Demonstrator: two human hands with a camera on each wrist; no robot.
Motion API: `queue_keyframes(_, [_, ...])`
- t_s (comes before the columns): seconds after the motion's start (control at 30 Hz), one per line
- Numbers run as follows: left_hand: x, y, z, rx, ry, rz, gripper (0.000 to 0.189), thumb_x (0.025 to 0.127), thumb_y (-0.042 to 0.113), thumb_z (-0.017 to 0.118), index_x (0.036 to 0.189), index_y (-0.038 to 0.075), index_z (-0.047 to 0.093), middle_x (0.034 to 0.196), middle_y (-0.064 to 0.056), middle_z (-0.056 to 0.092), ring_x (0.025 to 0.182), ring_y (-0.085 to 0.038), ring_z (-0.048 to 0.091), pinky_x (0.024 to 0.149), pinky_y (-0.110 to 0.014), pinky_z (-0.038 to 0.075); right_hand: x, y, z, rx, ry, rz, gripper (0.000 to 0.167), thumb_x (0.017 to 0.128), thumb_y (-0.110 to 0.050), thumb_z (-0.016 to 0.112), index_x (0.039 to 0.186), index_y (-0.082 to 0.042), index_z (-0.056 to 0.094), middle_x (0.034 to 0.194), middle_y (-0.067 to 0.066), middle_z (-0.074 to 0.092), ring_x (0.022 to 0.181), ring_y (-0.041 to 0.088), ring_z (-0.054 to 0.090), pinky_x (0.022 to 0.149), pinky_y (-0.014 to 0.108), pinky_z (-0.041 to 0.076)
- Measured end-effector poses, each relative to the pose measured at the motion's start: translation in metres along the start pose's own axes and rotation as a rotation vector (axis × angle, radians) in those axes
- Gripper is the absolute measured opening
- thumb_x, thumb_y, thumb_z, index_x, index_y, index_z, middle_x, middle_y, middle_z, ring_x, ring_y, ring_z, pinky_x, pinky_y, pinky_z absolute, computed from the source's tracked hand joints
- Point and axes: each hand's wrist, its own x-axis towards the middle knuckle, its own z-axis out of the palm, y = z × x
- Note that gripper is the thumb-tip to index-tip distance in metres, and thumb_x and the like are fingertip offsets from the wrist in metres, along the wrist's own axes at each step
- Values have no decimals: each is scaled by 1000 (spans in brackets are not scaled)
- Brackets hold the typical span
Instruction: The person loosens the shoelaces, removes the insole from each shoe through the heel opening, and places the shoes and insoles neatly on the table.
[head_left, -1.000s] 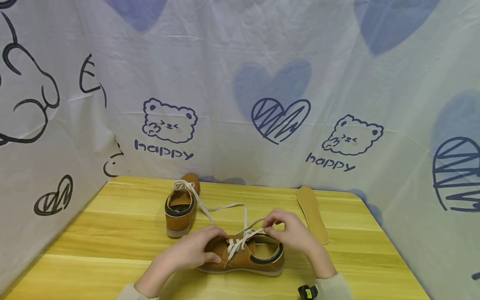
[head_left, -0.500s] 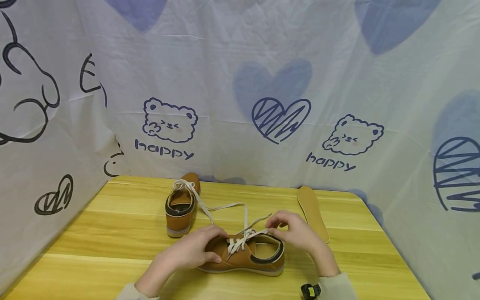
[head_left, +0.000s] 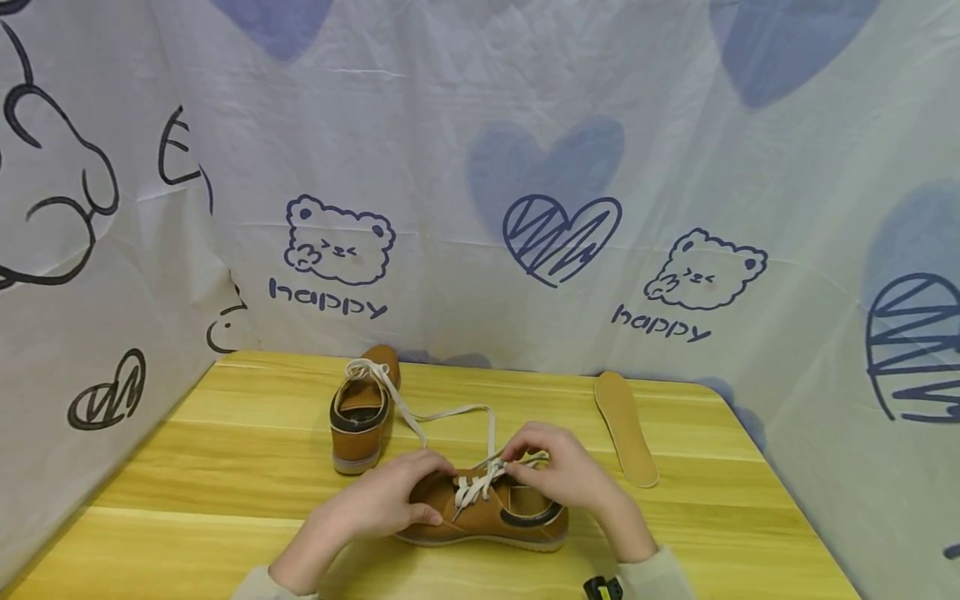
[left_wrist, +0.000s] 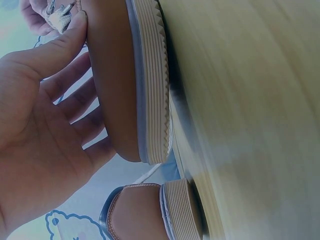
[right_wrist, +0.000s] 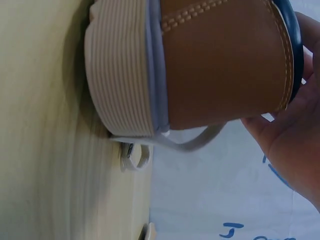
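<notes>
A brown leather lace-up shoe (head_left: pixel 487 527) lies across the near part of the table, toe to the left. My left hand (head_left: pixel 386 496) grips its toe, thumb on the near side and fingers on the far side; the left wrist view shows this hand (left_wrist: pixel 45 125) along the upper (left_wrist: pixel 112 75). Over the tongue, my right hand (head_left: pixel 562 471) pinches the white shoelace (head_left: pixel 474 490) near its crossing, partly covering the shoe's opening. The right wrist view shows the heel (right_wrist: pixel 225 65), with the right hand (right_wrist: pixel 300 135) beyond its collar; the pinched part is hidden there.
A matching shoe (head_left: pixel 358 443) stands farther back on the left, its heel facing me. A long loose lace (head_left: pixel 453 412) trails over the table (head_left: pixel 225 467) between the shoes. At the right lies a tan insole (head_left: pixel 626 429). A printed cloth (head_left: pixel 450 167) hangs behind.
My right hand first drew slightly right, then came left over the shoe's opening to the lace crossing. A lace end behind it has shifted. The left hand keeps its grip on the toe.
</notes>
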Motion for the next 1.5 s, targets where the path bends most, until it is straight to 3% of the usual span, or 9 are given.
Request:
queue_keyframes(0.27, [0,0,0,-4,-7,-2,50,88,23,85,132,14,65,134,-1,65,129,-25,59,109,-50,49,1,-6,5,-20,-50,-32,15,91,-6,78,101,-17,75,101,-8,70,94,10,67,87,35,59])
queue_keyframes(0.63, [0,2,-1,2,-1,-4,50,87,23,85,132,14,65,134,-1,65,129,-25,59,109,-50,49,1,-7,2,-51,-43,0,15,93,-5,76,99,-19,75,101,-11,70,94,8,66,91,39,56])
queue_keyframes(1.17, [-1,1,-1,6,-9,-15,50,88,25,85,133,15,65,135,-1,64,130,-25,58,109,-50,48,-8,9,-19,-81,104,77,17,93,-5,76,97,-22,74,99,-10,71,94,10,66,91,48,59])
queue_keyframes(1.5, [0,1,0,15,-3,-30,49,88,25,84,133,18,65,135,2,65,130,-24,58,110,-49,48,-15,18,-29,-110,200,128,6,95,-10,76,100,-15,76,97,-4,72,91,11,66,88,53,58])
